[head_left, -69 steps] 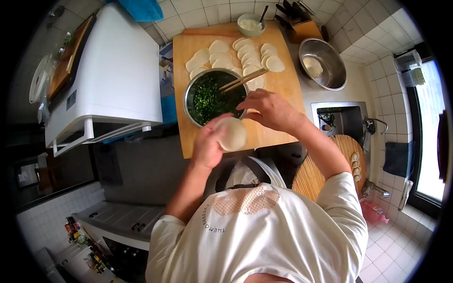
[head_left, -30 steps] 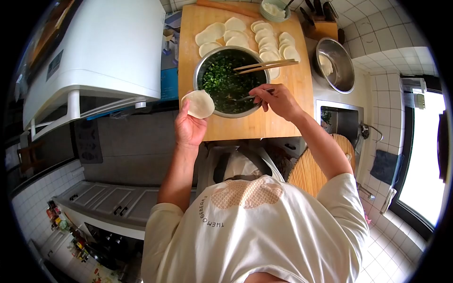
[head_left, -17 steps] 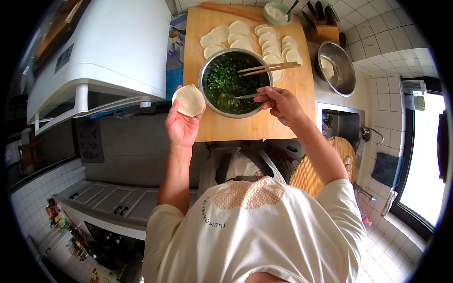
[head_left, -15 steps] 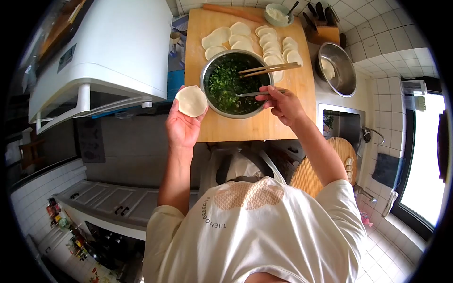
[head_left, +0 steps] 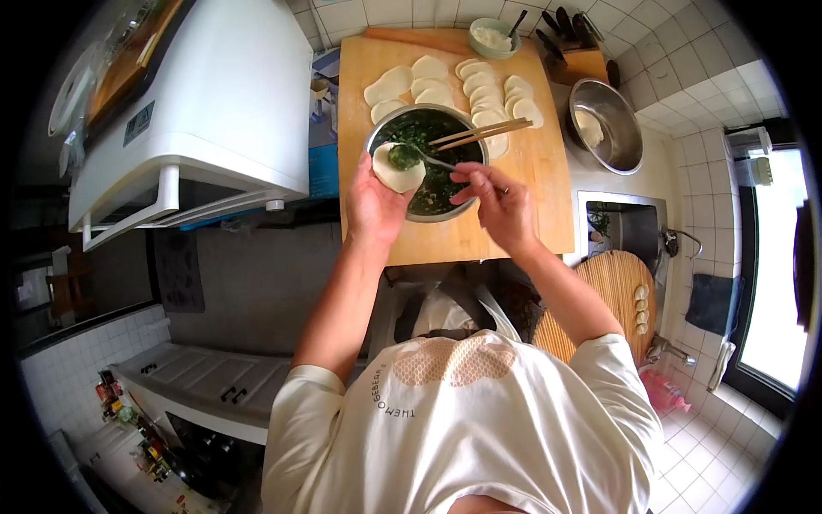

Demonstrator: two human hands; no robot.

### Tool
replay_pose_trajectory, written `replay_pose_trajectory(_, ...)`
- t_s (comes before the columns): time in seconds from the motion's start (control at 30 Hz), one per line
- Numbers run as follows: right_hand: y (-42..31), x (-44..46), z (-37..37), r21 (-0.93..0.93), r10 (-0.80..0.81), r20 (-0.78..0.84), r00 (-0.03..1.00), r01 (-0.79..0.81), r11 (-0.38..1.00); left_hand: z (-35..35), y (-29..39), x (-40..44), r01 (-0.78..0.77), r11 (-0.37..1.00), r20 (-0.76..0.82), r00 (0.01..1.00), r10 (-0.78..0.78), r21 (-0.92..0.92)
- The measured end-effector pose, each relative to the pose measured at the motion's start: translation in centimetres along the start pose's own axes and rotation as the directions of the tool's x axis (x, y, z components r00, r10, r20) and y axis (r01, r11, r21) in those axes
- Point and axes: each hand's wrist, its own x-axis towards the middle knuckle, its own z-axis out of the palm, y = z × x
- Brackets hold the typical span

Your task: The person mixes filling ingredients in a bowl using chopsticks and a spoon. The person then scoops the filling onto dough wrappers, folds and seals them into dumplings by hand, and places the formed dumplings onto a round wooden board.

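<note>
My left hand (head_left: 375, 206) holds a round dough wrapper (head_left: 399, 179) over the near left rim of a steel bowl (head_left: 484, 160) of chopped green filling (head_left: 441, 182). A spoon (head_left: 438, 162) is gripped by its handle in my right hand (head_left: 497, 201), above the bowl. At the wrapper's upper part, the spoon's end meets a lump of green filling (head_left: 405, 155). A pair of chopsticks (head_left: 484, 133) rests across the bowl's right rim. Behind the bowl, overlapping wrappers (head_left: 484, 92) lie on the wooden board (head_left: 531, 227).
A rolling pin (head_left: 402, 37) and a small bowl of white contents (head_left: 494, 36) are at the back. To the right stand a knife block (head_left: 575, 64), a steel basin (head_left: 621, 128) with dough and a sink (head_left: 638, 227). Several dumplings (head_left: 641, 306) sit on a round slatted tray (head_left: 604, 287).
My left hand has brought the wrapper rightward over the bowl. The spoon has risen from the filling to the wrapper, where a green lump now shows. The view has shifted slightly.
</note>
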Motion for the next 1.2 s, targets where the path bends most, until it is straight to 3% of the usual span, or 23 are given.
replay_pose_trajectory(0.03, 0.2, -0.4, 0.2, -0.128, -0.098, 0.012, 0.995, 0.099, 0.987, 0.1, -0.1, 0.1, -0.006, 1.000, 0.018, 1.000, 0.006, -0.006)
replay_pose_trajectory(0.13, -0.1, -1.1, 0.2, -0.285, -0.200, 0.072, 0.977, 0.212, 0.935, 0.2, -0.5, 0.4, 0.008, 1.000, 0.007, 1.000, -0.008, 0.000)
replay_pose_trajectory(0.27, 0.3, -1.5, 0.1, -0.260, -0.222, 0.036, 0.974, 0.224, 0.939, 0.2, -0.6, 0.4, 0.003, 1.000, 0.004, 1.000, -0.003, -0.007)
replay_pose_trajectory(0.37, 1.4, -1.7, 0.1, -0.145, -0.177, 0.022, 0.984, 0.179, 0.973, 0.1, -0.6, 0.5, -0.011, 1.000, 0.007, 1.000, 0.011, -0.027)
replay_pose_trajectory(0.43, 1.3, -1.7, 0.3, 0.090, -0.019, -0.058, 0.998, 0.024, 0.996, 0.2, -0.6, 0.6, -0.030, 0.998, -0.011, 1.000, 0.029, -0.056)
replay_pose_trajectory(0.77, 2.0, -1.5, 0.6, 0.242, 0.103, -0.100, 0.990, -0.076, 0.967, 0.1, -1.2, 1.4, -0.161, 0.979, -0.094, 0.984, 0.151, -0.121)
replay_pose_trajectory(0.97, 2.4, -1.2, 0.2, 0.452, 0.319, -0.119, 0.940, -0.234, 0.860, -0.5, -1.4, 1.9, -0.201, 0.966, -0.138, 0.974, 0.180, -0.163)
replay_pose_trajectory(1.03, 2.7, -1.2, -0.1, 0.581, 0.410, -0.094, 0.907, -0.284, 0.762, -0.5, -1.4, 1.7, -0.183, 0.960, -0.103, 0.981, 0.164, -0.210)
replay_pose_trajectory(1.2, 2.9, -1.2, -1.0, 0.677, 0.421, -0.076, 0.904, -0.263, 0.687, -1.4, -1.4, 1.9, -0.161, 0.948, -0.099, 0.985, 0.138, -0.276)
